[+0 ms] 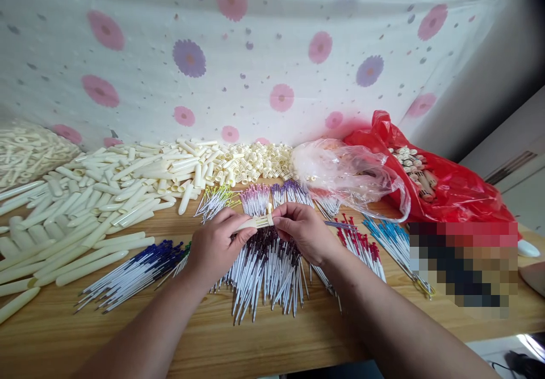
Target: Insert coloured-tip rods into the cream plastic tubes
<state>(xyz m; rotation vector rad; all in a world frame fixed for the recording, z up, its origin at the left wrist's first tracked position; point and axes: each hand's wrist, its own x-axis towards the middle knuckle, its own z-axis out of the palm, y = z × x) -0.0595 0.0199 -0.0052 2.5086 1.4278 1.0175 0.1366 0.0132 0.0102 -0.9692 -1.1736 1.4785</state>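
My left hand (217, 243) is closed round a cream pen barrel (254, 223), held level above the table. My right hand (300, 228) pinches the barrel's right end, fingers pressed together on a small cream part there. Under both hands lies a pile of white pen refills with dark tips (266, 268). More refill piles fan out around them: blue-tipped ones (131, 271) to the left, red-tipped ones (360, 243) and light-blue ones (389, 237) to the right, purple ones (255, 197) behind.
A heap of cream pen barrels (97, 197) covers the left of the wooden table (264, 339). Small cream spring-like parts (255, 163) lie at the back. A clear plastic bag (349, 175) and a red bag (447, 186) with cream parts sit at the right. A flowered cloth (255, 55) hangs behind.
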